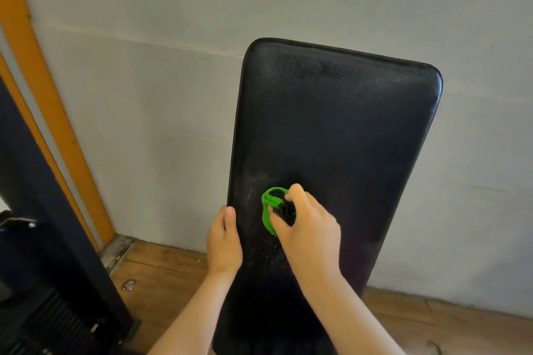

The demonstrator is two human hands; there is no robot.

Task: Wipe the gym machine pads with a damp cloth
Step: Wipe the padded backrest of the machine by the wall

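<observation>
Now the right hand point(308, 228) has the green cloth point(269, 204) bunched tight, pressed on the black pad point(346, 124) near its left edge; the left hand point(224, 242) grips that edge. Balled so small, it could skip patches.

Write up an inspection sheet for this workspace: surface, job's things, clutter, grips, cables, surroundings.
Surface: black pad, tilted, standing before the wall; pale smears on its lower left.
Job's things: green-and-black cloth, bunched, pressed on the pad's lower part.
Clutter: small shiny scrap on the wooden floor.
Grips: left hand holds the pad's left edge; right hand grips the cloth.
Cables: nothing seen.
Surroundings: grey wall, orange frame, dark machine at left.
</observation>
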